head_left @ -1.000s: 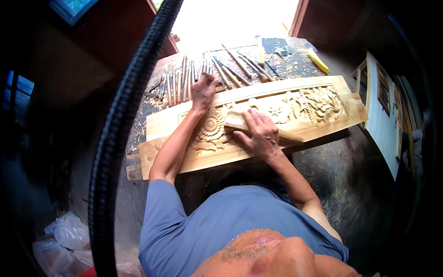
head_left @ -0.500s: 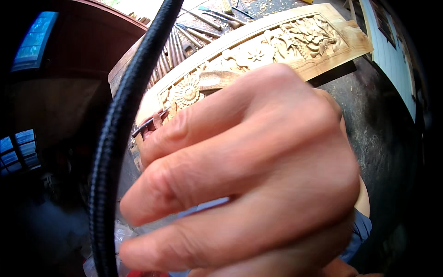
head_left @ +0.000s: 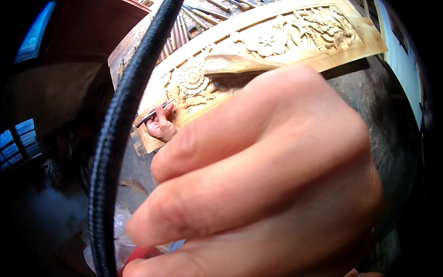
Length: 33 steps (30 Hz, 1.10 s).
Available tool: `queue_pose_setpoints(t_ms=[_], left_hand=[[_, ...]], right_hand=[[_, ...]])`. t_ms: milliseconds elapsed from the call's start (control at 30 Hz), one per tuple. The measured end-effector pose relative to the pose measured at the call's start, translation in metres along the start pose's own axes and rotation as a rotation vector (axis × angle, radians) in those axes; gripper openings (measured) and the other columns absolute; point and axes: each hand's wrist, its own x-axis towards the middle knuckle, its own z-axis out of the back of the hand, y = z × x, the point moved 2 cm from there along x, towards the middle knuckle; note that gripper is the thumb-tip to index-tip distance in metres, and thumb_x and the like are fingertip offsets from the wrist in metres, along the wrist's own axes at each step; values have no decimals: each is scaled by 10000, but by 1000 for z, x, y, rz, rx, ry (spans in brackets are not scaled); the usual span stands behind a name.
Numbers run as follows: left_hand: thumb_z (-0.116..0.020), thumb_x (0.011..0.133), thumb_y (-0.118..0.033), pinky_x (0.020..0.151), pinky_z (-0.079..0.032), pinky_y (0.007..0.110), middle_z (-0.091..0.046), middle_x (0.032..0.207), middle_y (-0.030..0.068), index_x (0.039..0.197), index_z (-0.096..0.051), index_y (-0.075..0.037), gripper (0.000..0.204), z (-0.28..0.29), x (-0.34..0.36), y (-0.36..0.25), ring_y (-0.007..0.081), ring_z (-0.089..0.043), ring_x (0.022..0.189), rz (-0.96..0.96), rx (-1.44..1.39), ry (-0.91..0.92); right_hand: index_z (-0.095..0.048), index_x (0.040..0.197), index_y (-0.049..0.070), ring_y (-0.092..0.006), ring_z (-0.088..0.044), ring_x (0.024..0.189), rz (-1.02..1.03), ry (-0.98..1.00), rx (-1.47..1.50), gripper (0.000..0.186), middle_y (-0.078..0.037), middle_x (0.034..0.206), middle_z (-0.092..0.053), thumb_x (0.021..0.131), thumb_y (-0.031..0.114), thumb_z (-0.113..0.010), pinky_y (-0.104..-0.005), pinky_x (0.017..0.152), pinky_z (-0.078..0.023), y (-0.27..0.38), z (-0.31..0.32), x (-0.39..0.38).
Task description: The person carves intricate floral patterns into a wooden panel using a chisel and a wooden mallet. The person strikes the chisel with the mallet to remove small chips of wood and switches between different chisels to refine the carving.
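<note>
My right hand (head_left: pixel 272 166) fills the middle and lower part of the view, very near the camera. Its back faces me and its loosely bent fingers reach left with slight gaps, nothing visible in them; the thumb side runs out of view. Beyond it, at the left end of a carved wooden panel (head_left: pixel 357 49), my left hand (head_left: pixel 160 129) pinches a slim carving chisel (head_left: pixel 144 121) that slants up to the right. Flowers and leaves stand in relief on the panel. Across it lies a worn wooden mallet (head_left: pixel 233 64), thick-ended and tapering, partly behind my right hand.
Several carving tools (head_left: pixel 196 21) lie fanned out among shavings behind the panel. A black braided cable (head_left: pixel 122 106) hangs close in front, crossing the left side. Clear plastic (head_left: pixel 121 226) and something red (head_left: pixel 144 254) show at lower left. A pale board wall (head_left: pixel 402 69) stands right.
My right hand has moved down and right in the view, uncovering more of the mallet, my left hand and the chisel. The panel and tools sit higher in the picture.
</note>
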Motion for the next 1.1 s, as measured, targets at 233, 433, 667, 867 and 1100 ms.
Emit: queue_pose_setpoints(t_ms=[233, 433, 667, 867, 1100], left_hand=[[-608, 1050, -132, 757, -631, 338, -734, 968, 184, 1072, -538, 5, 155, -3, 5, 16, 250, -754, 833, 12, -6, 4], [-594, 1061, -159, 742, -636, 345, -728, 968, 197, 1082, -517, 2, 180, -5, 1, 20, 262, -756, 813, 18, -21, 5], [-578, 1074, -189, 724, -642, 353, -722, 969, 213, 1094, -493, 0, 209, 15, 6, 16, 277, -758, 789, -10, -4, -36], [-563, 1082, -199, 702, -653, 361, -723, 947, 236, 1111, -471, 4, 225, 4, 3, 18, 303, -758, 745, -43, -50, -92], [-591, 1072, -193, 698, -644, 345, -734, 909, 206, 1125, -497, 3, 224, 10, 2, 20, 267, -750, 725, -26, -17, -10]], right_hand=[[-741, 1182, 95, -243, -737, 986, -12, 2, -14, 315, -101, 1071, -753, 881, 180, -701, -370, 779, -610, -5, 0, -5], [-734, 1203, 102, -227, -733, 984, 21, -55, 0, 331, -93, 1078, -750, 886, 186, -685, -355, 757, -612, 4, -3, -8], [-725, 1227, 110, -209, -729, 982, -242, -107, -76, 350, -83, 1086, -746, 892, 194, -666, -337, 732, -614, -49, -44, -56], [-666, 1233, 70, -257, -684, 1115, -612, 97, -556, 428, -109, 1179, -716, 845, 237, -738, -386, 926, -561, -92, -69, -143], [-643, 1260, 51, -293, -644, 1194, -686, 166, -684, 523, -132, 1238, -693, 833, 314, -790, -430, 1039, -501, -86, -75, -178]])
